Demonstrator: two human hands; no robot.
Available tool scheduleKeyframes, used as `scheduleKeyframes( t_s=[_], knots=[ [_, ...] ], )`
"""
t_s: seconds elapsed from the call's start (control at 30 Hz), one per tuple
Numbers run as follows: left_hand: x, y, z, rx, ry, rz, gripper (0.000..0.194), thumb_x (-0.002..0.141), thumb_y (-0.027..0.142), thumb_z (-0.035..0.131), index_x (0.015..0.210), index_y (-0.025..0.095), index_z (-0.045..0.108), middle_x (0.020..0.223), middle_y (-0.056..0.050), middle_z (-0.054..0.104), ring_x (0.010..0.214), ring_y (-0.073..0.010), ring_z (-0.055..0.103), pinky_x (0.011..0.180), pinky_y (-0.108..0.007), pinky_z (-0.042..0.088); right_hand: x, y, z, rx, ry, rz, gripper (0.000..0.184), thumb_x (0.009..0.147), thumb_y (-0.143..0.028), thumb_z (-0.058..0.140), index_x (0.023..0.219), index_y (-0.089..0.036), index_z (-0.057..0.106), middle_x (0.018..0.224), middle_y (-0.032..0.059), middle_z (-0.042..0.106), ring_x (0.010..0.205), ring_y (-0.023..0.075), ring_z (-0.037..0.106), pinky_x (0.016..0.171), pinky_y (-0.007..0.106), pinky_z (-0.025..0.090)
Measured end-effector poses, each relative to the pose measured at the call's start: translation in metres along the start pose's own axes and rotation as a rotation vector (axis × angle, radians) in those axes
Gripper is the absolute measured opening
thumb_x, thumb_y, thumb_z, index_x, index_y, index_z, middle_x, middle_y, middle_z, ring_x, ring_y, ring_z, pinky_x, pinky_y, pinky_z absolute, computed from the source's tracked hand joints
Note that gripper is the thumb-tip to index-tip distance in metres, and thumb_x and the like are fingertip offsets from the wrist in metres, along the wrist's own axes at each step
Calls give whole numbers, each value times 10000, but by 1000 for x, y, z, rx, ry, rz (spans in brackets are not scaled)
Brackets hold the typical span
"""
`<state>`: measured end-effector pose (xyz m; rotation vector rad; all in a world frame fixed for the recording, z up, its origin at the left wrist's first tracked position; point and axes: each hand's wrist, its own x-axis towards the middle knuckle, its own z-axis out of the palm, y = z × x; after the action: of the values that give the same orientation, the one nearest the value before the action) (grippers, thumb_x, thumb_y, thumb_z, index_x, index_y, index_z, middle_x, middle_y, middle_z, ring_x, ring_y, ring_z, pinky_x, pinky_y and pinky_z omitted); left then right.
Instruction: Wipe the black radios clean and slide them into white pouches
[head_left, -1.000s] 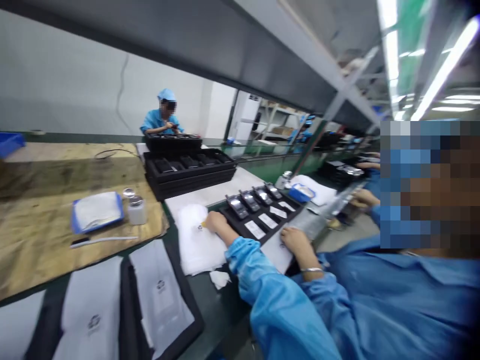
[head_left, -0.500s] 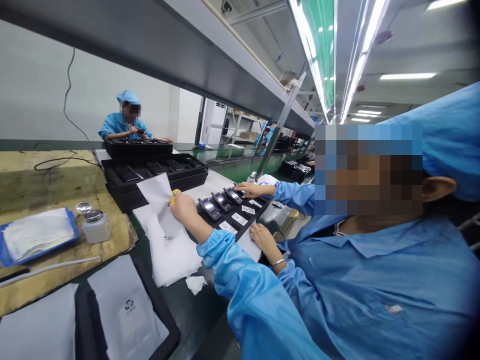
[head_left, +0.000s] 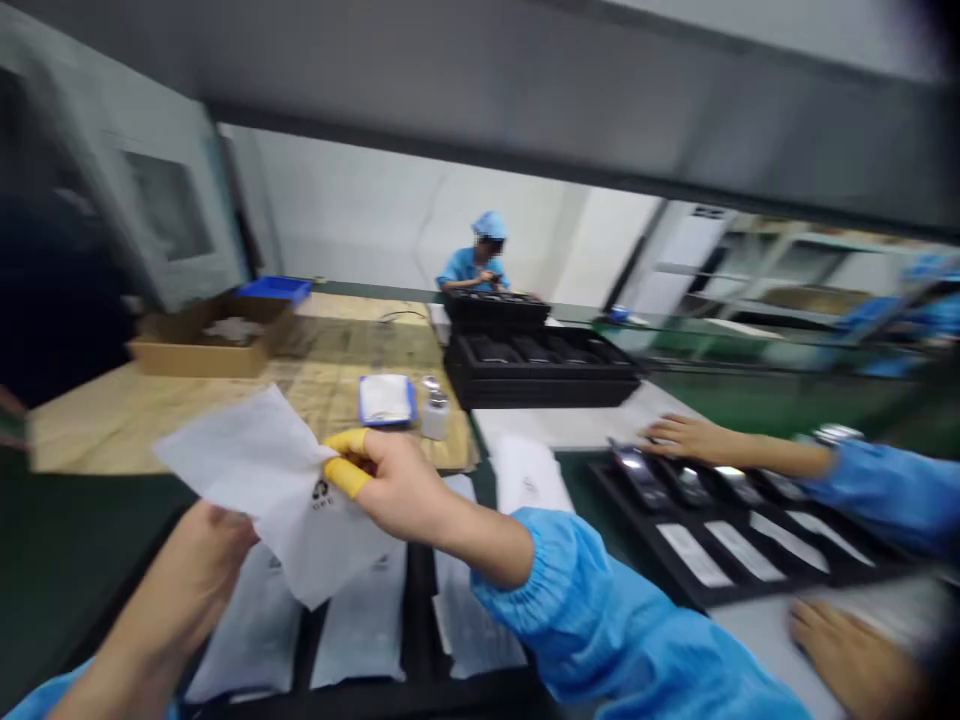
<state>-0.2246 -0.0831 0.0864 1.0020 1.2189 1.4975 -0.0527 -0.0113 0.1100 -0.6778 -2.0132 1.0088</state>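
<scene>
My right hand (head_left: 409, 485), with yellow finger covers, pinches a thin white bag (head_left: 334, 550) printed with a black recycling mark. The bag hangs crumpled, its upper end fanned out to the left. My left hand (head_left: 199, 565) is beside the bag on the left; its fingers are blurred and mostly hidden behind it. Below both hands lies a black tray (head_left: 421, 620) with several filled white bags (head_left: 360, 625) in its slots. A stack of white bags (head_left: 529, 480) lies beyond my right forearm.
At right, a co-worker's hands (head_left: 694, 440) are at a black tray (head_left: 675, 565) holding handheld devices and white labels. Stacked black trays (head_left: 540, 390) stand farther back. A blue tray (head_left: 412, 400), a white bottle (head_left: 435, 415) and a cardboard box (head_left: 199, 360) sit at left. A shelf (head_left: 480, 90) hangs overhead.
The view has swung left. My right hand has brought the white bag from the stack over to the black tray, and my left hand has come into view beside it.
</scene>
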Motion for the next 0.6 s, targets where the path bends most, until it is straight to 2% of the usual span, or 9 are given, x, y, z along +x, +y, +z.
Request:
scheduleKeyframes(
  t_s=[0.07, 0.1, 0.2, 0.27, 0.3, 0.37, 0.47, 0.53, 0.6],
  knots=[
    [-11, 5, -12, -127, 54, -13, 843, 494, 629, 801, 1200, 218, 595, 1149, -90, 664, 1153, -376, 528, 878, -394, 523, 5, 0, 26, 25, -93, 0, 167, 822, -200, 518, 857, -196, 681, 766, -20, 672, 700, 116, 587, 638, 213, 433],
    [-16, 6, -18, -186, 79, -14, 845, 501, 673, 772, 1192, 217, 601, 1131, -94, 671, 1130, -367, 549, 869, -388, 528, 8, 1, 37, 34, -107, 14, 176, 818, -198, 516, 864, -193, 686, 772, -13, 676, 700, 122, 588, 637, 219, 434],
    [-34, 6, -40, -321, 47, 4, 964, 442, 822, 654, 1175, 195, 614, 1128, -127, 667, 1093, -370, 576, 843, -402, 541, 19, 5, 68, 50, -58, 94, 200, 819, -235, 515, 910, -188, 687, 797, 9, 690, 705, 141, 599, 630, 239, 450],
    [-42, 6, -51, -323, 45, 25, 945, 441, 756, 728, 1180, 178, 608, 1114, -144, 668, 1060, -368, 597, 838, -421, 543, 24, 5, 86, 48, -39, 132, 211, 819, -249, 515, 925, -186, 686, 804, 17, 696, 707, 146, 608, 628, 242, 457],
    [-44, 6, -56, -297, 101, 33, 884, 462, 665, 794, 1169, 168, 612, 1082, -143, 680, 1027, -360, 616, 833, -427, 546, 26, 4, 94, 44, -56, 124, 216, 819, -250, 513, 933, -188, 686, 802, 16, 697, 703, 144, 610, 625, 241, 458],
    [-45, 8, -64, -235, 306, 58, 721, 506, 488, 860, 1097, 136, 643, 987, -128, 710, 949, -330, 652, 817, -423, 555, 31, 0, 106, 35, -140, 66, 229, 816, -261, 524, 966, -200, 685, 781, 4, 696, 678, 136, 611, 610, 234, 454],
    [-46, 15, -79, -202, 648, 175, 522, 556, 395, 854, 953, 106, 680, 917, -91, 725, 893, -270, 669, 817, -367, 562, 50, 2, 108, -48, -226, 43, 249, 823, -349, 558, 1010, -238, 680, 787, -25, 698, 670, 123, 615, 616, 225, 461],
    [-51, 22, -93, -229, 784, 232, 441, 585, 344, 843, 929, 119, 681, 915, -59, 728, 903, -240, 666, 831, -339, 559, 71, 16, 103, -153, -172, 124, 275, 855, -393, 530, 1023, -229, 673, 874, -7, 705, 746, 131, 632, 676, 239, 479],
    [-58, 27, -108, -253, 857, 232, 414, 588, 292, 839, 938, 138, 680, 885, -35, 730, 907, -239, 666, 832, -347, 563, 91, 39, 99, -249, -109, 211, 274, 883, -364, 503, 1014, -185, 665, 956, 42, 697, 844, 157, 638, 750, 276, 486]
  ],
)
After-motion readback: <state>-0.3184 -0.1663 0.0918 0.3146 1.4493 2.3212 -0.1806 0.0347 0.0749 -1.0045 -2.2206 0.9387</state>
